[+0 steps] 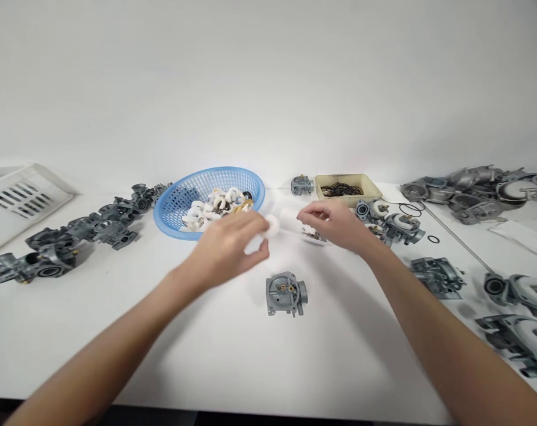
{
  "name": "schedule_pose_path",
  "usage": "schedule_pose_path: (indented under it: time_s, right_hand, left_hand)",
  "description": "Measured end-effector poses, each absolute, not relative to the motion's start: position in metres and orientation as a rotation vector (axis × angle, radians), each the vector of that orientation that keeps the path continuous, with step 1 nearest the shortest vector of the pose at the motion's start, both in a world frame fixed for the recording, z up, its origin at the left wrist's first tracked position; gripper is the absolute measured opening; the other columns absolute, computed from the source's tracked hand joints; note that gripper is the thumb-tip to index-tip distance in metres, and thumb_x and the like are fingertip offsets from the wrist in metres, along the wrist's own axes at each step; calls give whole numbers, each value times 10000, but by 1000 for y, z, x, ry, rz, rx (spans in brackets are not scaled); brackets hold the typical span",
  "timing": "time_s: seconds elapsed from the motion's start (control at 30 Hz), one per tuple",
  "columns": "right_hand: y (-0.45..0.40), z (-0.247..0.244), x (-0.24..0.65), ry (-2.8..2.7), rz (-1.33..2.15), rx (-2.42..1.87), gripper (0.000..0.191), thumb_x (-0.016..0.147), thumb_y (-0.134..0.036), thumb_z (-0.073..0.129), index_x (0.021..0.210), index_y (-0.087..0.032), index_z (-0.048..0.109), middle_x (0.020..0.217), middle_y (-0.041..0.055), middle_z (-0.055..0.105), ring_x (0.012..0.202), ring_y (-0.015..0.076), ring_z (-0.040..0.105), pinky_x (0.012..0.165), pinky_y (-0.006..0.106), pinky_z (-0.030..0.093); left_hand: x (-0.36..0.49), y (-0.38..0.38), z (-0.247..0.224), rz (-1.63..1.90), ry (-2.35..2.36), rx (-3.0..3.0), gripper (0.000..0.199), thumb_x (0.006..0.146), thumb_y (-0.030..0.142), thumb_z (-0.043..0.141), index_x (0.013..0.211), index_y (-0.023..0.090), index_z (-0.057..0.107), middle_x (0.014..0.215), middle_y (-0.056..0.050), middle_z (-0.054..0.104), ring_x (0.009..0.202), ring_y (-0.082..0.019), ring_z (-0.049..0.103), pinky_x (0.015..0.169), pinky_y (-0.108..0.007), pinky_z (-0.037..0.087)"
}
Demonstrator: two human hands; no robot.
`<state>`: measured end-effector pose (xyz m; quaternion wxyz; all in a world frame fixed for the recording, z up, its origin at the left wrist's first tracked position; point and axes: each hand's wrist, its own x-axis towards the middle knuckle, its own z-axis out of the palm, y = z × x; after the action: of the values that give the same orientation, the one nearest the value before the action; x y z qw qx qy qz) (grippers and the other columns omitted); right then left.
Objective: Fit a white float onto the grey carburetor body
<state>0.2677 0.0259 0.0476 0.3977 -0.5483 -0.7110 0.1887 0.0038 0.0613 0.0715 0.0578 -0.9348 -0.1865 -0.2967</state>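
Note:
A white plastic carburetor float (272,226), slightly blurred, is at the fingertips of my left hand (228,245), which is closed on it with the thumb held lower. My right hand (333,222) is over small metal parts (313,234) in a whitish, see-through tray. Its fingers are drawn together in a pinch, and whatever is between them is too small to make out. Below both hands, a grey metal carburetor body (286,294) lies on the white table, its open bowl side with brass jets facing up.
A blue basket (162,219) of white floats stands behind my left hand. Carburetor bodies (113,228) line the left, near a white crate (24,198). A cream tray (372,188) holds black rings. Carburetors with floats (401,228) and metal bowl covers (476,183) lie at right.

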Motion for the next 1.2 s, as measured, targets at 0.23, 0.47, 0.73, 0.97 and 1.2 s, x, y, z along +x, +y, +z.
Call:
schedule_pose_path:
  time_s: [0.23, 0.47, 0.73, 0.97, 1.2]
  right_hand:
    - [-27, -10, 245, -1835, 436, -1294, 217, 977, -236, 555, 850, -193, 725, 795, 22, 671, 635, 128, 563, 579, 264, 454]
    - [-24, -26, 251, -1890, 293, -1255, 166, 981, -215, 562, 885, -207, 696, 845, 27, 649, 617, 124, 500, 567, 280, 421]
    - [-26, -26, 255, -1921, 246, -1247, 158, 984, -182, 561, 890, -213, 684, 851, 18, 651, 608, 116, 507, 553, 281, 410]
    - [-24, -30, 252, -1943, 267, -1270, 112, 988, -189, 567, 971, -217, 674, 919, 13, 654, 584, 95, 500, 578, 271, 444]
    - [-25, -32, 254, -1966, 321, -1294, 109, 1001, -221, 564, 986, -221, 672, 938, 12, 651, 589, 98, 507, 586, 274, 443]
  left_hand:
    - [-10, 55, 5, -875, -699, -2797, 121, 943, 161, 506, 1037, 186, 578, 1087, -76, 646, 909, -176, 638, 785, -311, 509]
    - [-17, 58, -15, -654, -831, -2951, 212, 971, 178, 435, 1107, 209, 593, 1109, -78, 564, 845, -160, 602, 665, -278, 487]
    - [-18, 69, -27, -616, -924, -3045, 210, 926, 177, 483, 1079, 225, 618, 1183, -61, 591, 957, -190, 622, 808, -335, 513]
    - [-10, 64, -26, -681, -1011, -3026, 313, 906, 441, 661, 1113, 216, 596, 1085, -49, 644, 960, -226, 619, 862, -386, 506]
    - [-7, 62, -29, -766, -1005, -3012, 250, 885, 295, 644, 1116, 211, 595, 1114, -30, 651, 975, -208, 617, 849, -353, 498]
